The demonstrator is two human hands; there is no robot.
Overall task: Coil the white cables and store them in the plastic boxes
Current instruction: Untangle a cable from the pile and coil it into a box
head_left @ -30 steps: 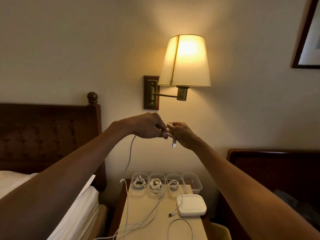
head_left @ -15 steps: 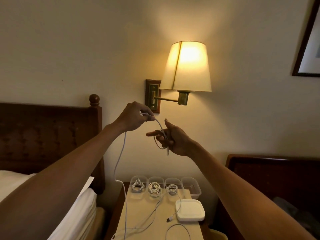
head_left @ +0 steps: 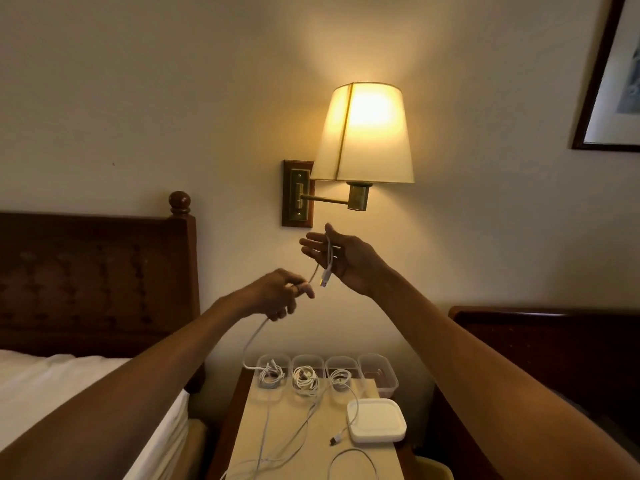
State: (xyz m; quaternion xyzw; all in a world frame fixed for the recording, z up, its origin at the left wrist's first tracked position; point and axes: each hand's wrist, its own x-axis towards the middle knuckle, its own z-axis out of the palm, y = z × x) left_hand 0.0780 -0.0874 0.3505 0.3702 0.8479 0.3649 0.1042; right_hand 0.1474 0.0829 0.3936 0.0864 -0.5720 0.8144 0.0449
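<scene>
My right hand point(head_left: 346, 259) is raised below the lamp with fingers straight and thumb up. A white cable point(head_left: 328, 258) is draped over it, its USB plug point(head_left: 324, 281) dangling under the palm. My left hand point(head_left: 278, 294), lower and to the left, pinches the same cable, which trails down to the bedside table point(head_left: 249, 434). Four clear plastic boxes stand in a row at the table's back. Coiled cables lie in the first point(head_left: 272, 375), second point(head_left: 305, 377) and third point(head_left: 341, 374). The fourth point(head_left: 380, 374) looks empty.
White lids point(head_left: 376, 421) are stacked on the table's right side, with loose cable strands point(head_left: 282, 452) and a small plug point(head_left: 335, 440) beside them. A lit wall lamp point(head_left: 363, 133) hangs above. A bed with a dark headboard point(head_left: 97, 271) is on the left, dark furniture point(head_left: 554, 341) on the right.
My left hand dropped from beside the lamp plate to below and left of my right hand, carrying the cable down. My right hand's fingers straightened and the plug now hangs under it.
</scene>
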